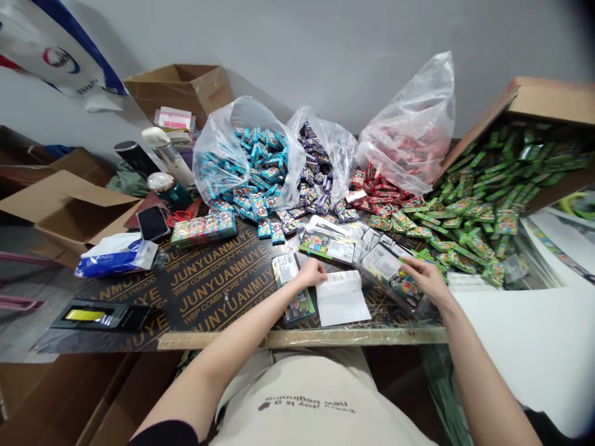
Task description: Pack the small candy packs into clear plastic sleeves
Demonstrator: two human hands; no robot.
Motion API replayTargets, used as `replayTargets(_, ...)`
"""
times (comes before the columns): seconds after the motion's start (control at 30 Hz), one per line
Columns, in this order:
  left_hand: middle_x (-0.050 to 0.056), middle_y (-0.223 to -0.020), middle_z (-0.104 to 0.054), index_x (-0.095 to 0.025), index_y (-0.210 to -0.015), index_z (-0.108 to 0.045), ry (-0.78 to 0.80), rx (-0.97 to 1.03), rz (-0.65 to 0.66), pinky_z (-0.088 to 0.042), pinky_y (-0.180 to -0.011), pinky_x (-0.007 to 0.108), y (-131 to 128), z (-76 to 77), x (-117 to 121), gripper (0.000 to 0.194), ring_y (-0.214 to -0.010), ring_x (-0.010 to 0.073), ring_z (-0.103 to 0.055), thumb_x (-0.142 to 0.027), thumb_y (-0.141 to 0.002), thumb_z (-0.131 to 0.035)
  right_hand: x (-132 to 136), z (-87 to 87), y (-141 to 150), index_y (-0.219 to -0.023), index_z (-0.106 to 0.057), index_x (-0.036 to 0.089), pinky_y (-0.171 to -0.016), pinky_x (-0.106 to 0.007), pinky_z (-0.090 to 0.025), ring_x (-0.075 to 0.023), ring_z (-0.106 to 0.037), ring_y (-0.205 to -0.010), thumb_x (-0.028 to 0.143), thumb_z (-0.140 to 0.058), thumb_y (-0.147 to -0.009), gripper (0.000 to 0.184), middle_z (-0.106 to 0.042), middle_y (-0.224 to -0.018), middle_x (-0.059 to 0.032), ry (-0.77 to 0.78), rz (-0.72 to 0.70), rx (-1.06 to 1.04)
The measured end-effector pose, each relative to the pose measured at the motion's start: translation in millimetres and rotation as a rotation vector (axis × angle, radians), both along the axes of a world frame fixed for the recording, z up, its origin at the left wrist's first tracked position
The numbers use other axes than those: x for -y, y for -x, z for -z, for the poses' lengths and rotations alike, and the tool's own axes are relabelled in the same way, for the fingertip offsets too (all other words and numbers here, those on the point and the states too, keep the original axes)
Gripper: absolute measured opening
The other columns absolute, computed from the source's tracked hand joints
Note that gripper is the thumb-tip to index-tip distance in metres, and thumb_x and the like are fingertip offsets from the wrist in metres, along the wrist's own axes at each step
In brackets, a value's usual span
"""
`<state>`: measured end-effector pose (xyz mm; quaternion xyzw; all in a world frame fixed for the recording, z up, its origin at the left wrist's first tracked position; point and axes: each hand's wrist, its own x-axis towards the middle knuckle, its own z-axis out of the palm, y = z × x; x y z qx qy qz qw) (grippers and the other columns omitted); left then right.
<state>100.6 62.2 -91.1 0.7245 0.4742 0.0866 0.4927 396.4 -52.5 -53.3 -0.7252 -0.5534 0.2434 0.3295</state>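
A pale wall [316, 56] runs behind a dark printed table [209, 291], and from where I stand the far side is crowded with small packets. Blue packets [263, 155] and purple packets [316, 167] spill from clear bags at the middle, then red packets [381, 192], then green packets [469, 229] pouring from a tipped cardboard box [553, 105] on the right. Near the front edge, between the hands, lies a white paper [343, 300]; the left hand [312, 272] has its fingers drawn together on its far left corner, above a dark pack [300, 306]. The right hand [425, 280] has its fingers close together at the edge of a clear-wrapped pack [388, 266] (whether gripped or merely touched, I cannot tell). Over to the left sit a phone [153, 223] and red scissors [179, 217].
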Motion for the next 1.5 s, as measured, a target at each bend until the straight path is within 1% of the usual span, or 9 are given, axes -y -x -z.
replayTargets(0.1,0.000,-0.050,-0.057,-0.011,-0.064,-0.068,0.088,0.004,0.051,-0.046,-0.051,0.024,-16,-1.0,0,0.007,-0.048,0.0119,-0.053,-0.014,-0.058,-0.065,-10,-15.4,41,-0.099,-0.064,0.018,-0.072,-0.032,-0.044,-0.0197,-0.059,-0.079,0.043,-0.053,-0.077,0.035,-0.066,-0.092,-0.0058,0.142,-0.451,-0.052)
replayTargets(0.17,0.000,-0.049,-0.057,-0.011,-0.064,-0.068,0.130,0.011,0.080,-0.046,-0.047,0.023,-25,-2.5,-1,0.008,-0.045,0.0110,-0.052,-0.014,-0.058,-0.065,-17,-10.4,70,-0.091,-0.063,0.019,-0.072,-0.032,-0.041,-0.0174,-0.058,-0.072,0.037,-0.057,-0.075,0.025,-0.066,-0.079,-0.0020,0.147,-0.542,0.081)
replayTargets(0.4,-0.001,-0.053,-0.060,-0.012,-0.071,-0.068,0.126,0.031,0.067,-0.047,-0.050,0.022,-17,-1.0,-6,0.022,-0.048,0.0111,-0.055,-0.006,-0.050,-0.068,-17,33.8,98,-0.081,-0.056,0.019,-0.077,-0.036,-0.034,-0.0222,-0.052,-0.086,0.030,-0.065,-0.067,0.020,-0.058,-0.086,-0.0048,0.000,-0.390,0.357)
replayTargets(0.6,0.000,-0.054,-0.060,-0.009,-0.082,-0.064,0.080,0.067,0.025,-0.047,-0.052,0.022,-12,11.0,1,0.023,-0.050,0.0110,-0.056,-0.005,-0.059,-0.063,-25,42.9,126,-0.099,-0.059,0.022,-0.074,-0.033,-0.037,-0.0219,-0.051,-0.088,0.023,-0.055,-0.078,0.021,-0.058,-0.091,-0.0069,-0.141,-0.380,0.405)
replayTargets(0.77,0.000,-0.054,-0.060,-0.009,-0.083,-0.063,0.042,0.075,0.022,-0.046,-0.053,0.022,-12,10.8,5,0.018,-0.049,0.0106,-0.056,-0.008,-0.066,-0.060,-27,54.2,145,-0.088,-0.063,0.020,-0.071,-0.034,-0.039,-0.0223,-0.051,-0.082,0.023,-0.049,-0.082,0.015,-0.057,-0.084,-0.0084,-0.173,-0.295,0.381)
replayTargets(1.13,0.002,-0.056,-0.061,-0.014,-0.064,-0.065,-0.144,-0.014,0.047,-0.044,-0.066,0.027,-5,0.5,8,0.005,-0.062,0.0164,-0.058,-0.013,-0.066,-0.060,-15,56.4,143,-0.075,-0.059,0.020,-0.068,-0.031,-0.043,-0.0199,-0.054,-0.075,0.022,-0.042,-0.083,0.019,-0.059,-0.077,-0.0061,-0.207,-0.175,0.214)
replayTargets(1.3,0.003,-0.057,-0.062,-0.012,-0.066,-0.067,-0.177,-0.035,0.056,-0.044,-0.066,0.026,-8,-3.6,12,0.011,-0.062,0.0166,-0.058,-0.007,-0.066,-0.057,-19,55.4,145,-0.101,-0.051,0.018,-0.065,-0.030,-0.044,-0.0177,-0.056,-0.069,0.022,-0.036,-0.085,0.022,-0.060,-0.082,-0.0056,-0.211,-0.051,0.143)
replayTargets(1.4,0.004,-0.059,-0.064,-0.013,-0.066,-0.068,-0.211,-0.054,0.047,-0.044,-0.068,0.027,-6,-10.9,11,0.011,-0.065,0.0174,-0.059,-0.008,-0.066,-0.058,-23,55.7,156,-0.119,-0.042,0.021,-0.073,-0.033,-0.045,-0.0194,-0.057,-0.081,0.018,-0.043,-0.080,0.039,-0.060,-0.093,-0.0061,-0.199,-0.115,0.138)
replayTargets(1.5,0.007,-0.080,-0.068,-0.015,-0.079,-0.069,-0.291,-0.089,-0.037,-0.043,-0.077,0.028,14,-21.6,-4,0.014,-0.082,0.0199,-0.060,-0.015,-0.071,-0.057,-24,56.9,166,-0.127,-0.039,0.023,-0.073,-0.035,-0.045,-0.0205,-0.056,-0.080,0.013,-0.039,-0.080,0.048,-0.059,-0.089,-0.0065,-0.173,-0.203,0.225)
